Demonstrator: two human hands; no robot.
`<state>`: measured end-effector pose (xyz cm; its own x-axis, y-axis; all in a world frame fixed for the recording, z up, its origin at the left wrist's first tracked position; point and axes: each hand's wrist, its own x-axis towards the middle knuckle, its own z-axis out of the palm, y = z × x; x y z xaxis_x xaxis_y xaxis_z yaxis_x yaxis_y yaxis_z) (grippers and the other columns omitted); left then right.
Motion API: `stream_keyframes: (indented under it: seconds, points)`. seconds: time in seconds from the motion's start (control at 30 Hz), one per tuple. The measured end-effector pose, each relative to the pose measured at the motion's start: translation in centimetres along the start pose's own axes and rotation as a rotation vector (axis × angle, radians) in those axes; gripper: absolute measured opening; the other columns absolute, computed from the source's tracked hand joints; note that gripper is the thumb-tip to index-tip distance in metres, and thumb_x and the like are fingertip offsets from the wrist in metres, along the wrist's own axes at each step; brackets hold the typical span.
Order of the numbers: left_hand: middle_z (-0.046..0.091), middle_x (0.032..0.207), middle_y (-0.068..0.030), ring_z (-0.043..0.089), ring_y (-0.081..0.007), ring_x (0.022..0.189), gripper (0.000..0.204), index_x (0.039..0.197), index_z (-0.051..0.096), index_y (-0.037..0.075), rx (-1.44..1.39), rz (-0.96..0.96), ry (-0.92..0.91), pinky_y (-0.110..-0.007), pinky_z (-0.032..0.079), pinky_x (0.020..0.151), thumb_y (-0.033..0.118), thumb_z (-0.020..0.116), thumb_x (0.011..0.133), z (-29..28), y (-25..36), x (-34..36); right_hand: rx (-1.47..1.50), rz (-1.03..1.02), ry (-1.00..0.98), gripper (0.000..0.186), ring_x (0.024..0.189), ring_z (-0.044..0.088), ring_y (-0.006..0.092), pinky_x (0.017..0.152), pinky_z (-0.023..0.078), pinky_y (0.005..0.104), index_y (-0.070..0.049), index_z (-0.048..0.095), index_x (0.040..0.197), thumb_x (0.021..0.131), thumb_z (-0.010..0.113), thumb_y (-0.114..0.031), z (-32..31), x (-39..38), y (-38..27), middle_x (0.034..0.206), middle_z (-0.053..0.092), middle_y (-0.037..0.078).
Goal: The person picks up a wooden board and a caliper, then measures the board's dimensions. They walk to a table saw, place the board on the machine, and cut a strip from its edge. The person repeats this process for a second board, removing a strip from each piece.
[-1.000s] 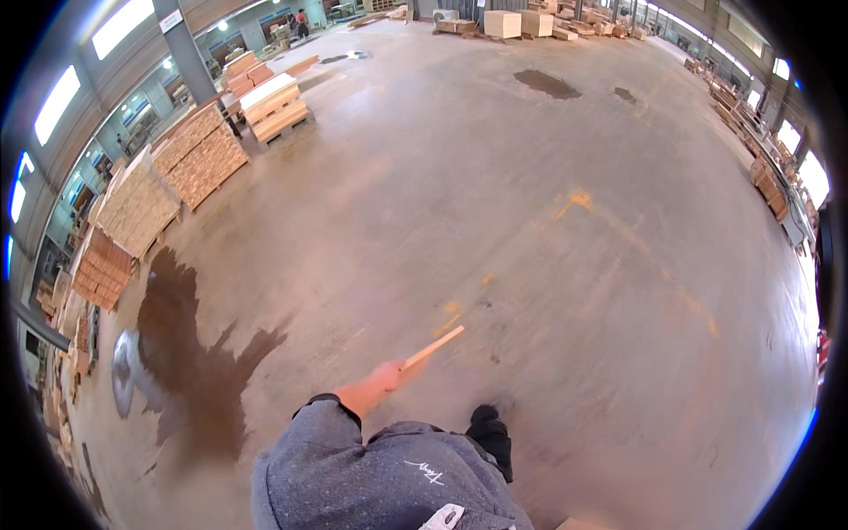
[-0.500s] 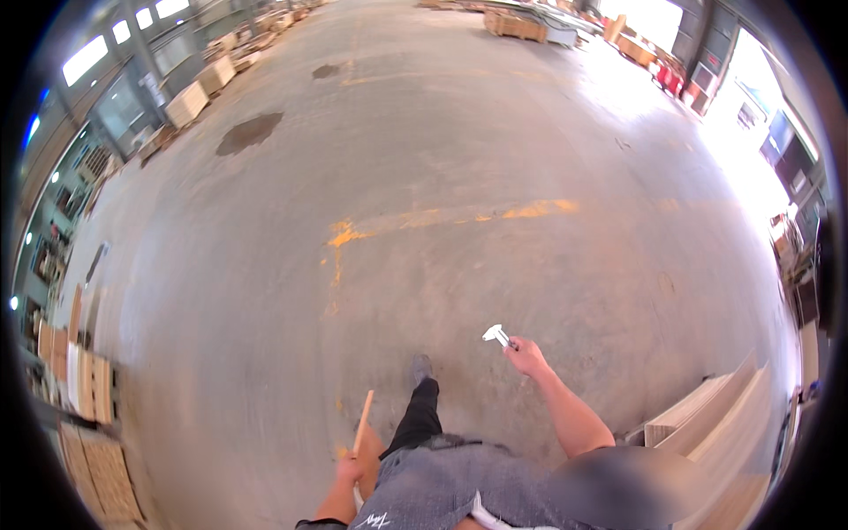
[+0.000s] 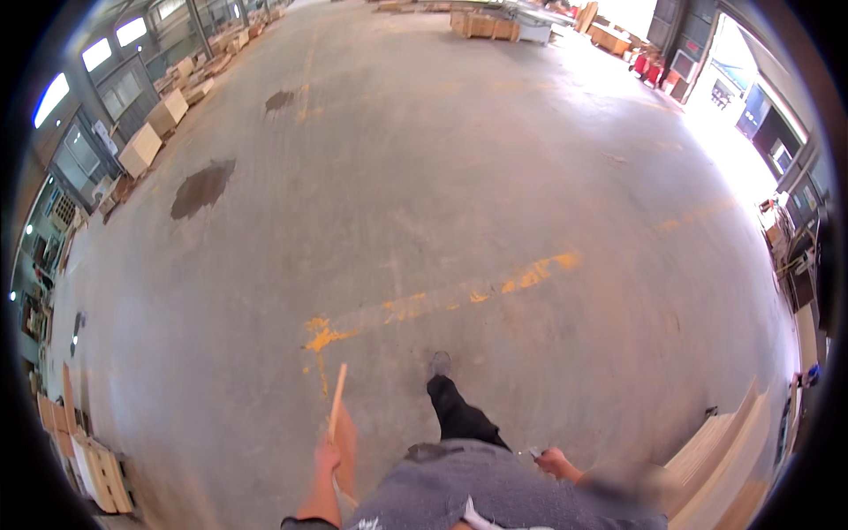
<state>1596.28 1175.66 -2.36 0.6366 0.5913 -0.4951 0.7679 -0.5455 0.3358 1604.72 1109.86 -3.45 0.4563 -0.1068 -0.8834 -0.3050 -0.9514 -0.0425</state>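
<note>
Indoors, floor (image 3: 459, 185) stretching wide past a yellow line (image 3: 539, 270), planks (image 3: 720, 450) edging the lower right, board (image 3: 347, 452) left of the body (image 3: 442, 486), long axis pointing ahead, left hand (image 3: 327, 457) gripping it, right hand (image 3: 555, 462) curled around a small object (image 3: 534, 451).

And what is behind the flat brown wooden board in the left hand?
Past the flat brown wooden board, grey concrete floor shows, with worn yellow paint beyond its upper end. Whatever lies directly behind is covered and cannot be seen.
</note>
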Motion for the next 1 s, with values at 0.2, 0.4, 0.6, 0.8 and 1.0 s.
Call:
stream_keyframes:
  seconds: [0.2, 0.4, 0.6, 0.8, 1.0]
  points:
    - [0.066, 0.125, -0.0266, 0.064, -0.0424, 0.116, 0.055, 0.142, 0.053, 0.006, -0.198, -0.175, -0.035, -0.047, 0.053, 0.096, 0.013, 0.058, 0.088, -6.4, 14.5, 12.1, 0.013, -0.095, 0.124, 0.033, 0.076, 0.074, 0.0302, 0.073, 0.058, 0.0426, -0.004, 0.076, 0.092, 0.085, 0.062, -0.032, -21.5, 11.7, -17.9, 0.081, 0.074, 0.016]
    - [0.066, 0.126, -0.0250, 0.065, -0.0407, 0.118, 0.063, 0.143, 0.054, 0.008, -0.262, -0.138, -0.148, -0.045, 0.053, 0.098, 0.008, 0.061, 0.081, -10.3, 23.7, 29.9, 0.416, -0.526, 0.473, 0.030, 0.079, 0.070, 0.0315, 0.073, 0.054, 0.0435, -0.007, 0.070, 0.106, 0.088, 0.065, -0.030, -50.1, 16.9, -46.5, 0.084, 0.071, 0.017]
    - [0.068, 0.123, -0.0252, 0.065, -0.0410, 0.117, 0.052, 0.135, 0.060, 0.010, 0.049, -0.112, -0.249, -0.045, 0.054, 0.097, 0.013, 0.061, 0.083, -13.3, 30.6, 45.3, 0.320, -0.479, 0.476, 0.028, 0.072, 0.066, 0.0233, 0.068, 0.053, 0.0405, -0.007, 0.070, 0.107, 0.087, 0.068, -0.027, -60.6, 25.3, -57.1, 0.079, 0.069, 0.014]
    - [0.068, 0.121, -0.0250, 0.063, -0.0446, 0.115, 0.041, 0.128, 0.062, 0.011, -0.033, -0.084, -0.179, -0.050, 0.053, 0.095, 0.021, 0.060, 0.088, -23.1, 44.2, 62.3, 0.076, -0.392, 0.295, 0.038, 0.081, 0.071, 0.0366, 0.074, 0.056, 0.0463, -0.004, 0.074, 0.098, 0.083, 0.066, -0.038, -64.9, 32.4, -59.2, 0.083, 0.072, 0.018]
    - [0.068, 0.120, -0.0251, 0.063, -0.0445, 0.116, 0.041, 0.129, 0.060, 0.011, -0.107, -0.092, 0.003, -0.050, 0.052, 0.097, 0.024, 0.060, 0.090, -29.9, 58.1, 80.9, 0.230, 0.027, 0.079, 0.039, 0.084, 0.074, 0.0318, 0.080, 0.057, 0.0408, -0.005, 0.078, 0.096, 0.084, 0.061, -0.038, -71.7, 38.2, -64.9, 0.088, 0.075, 0.018]
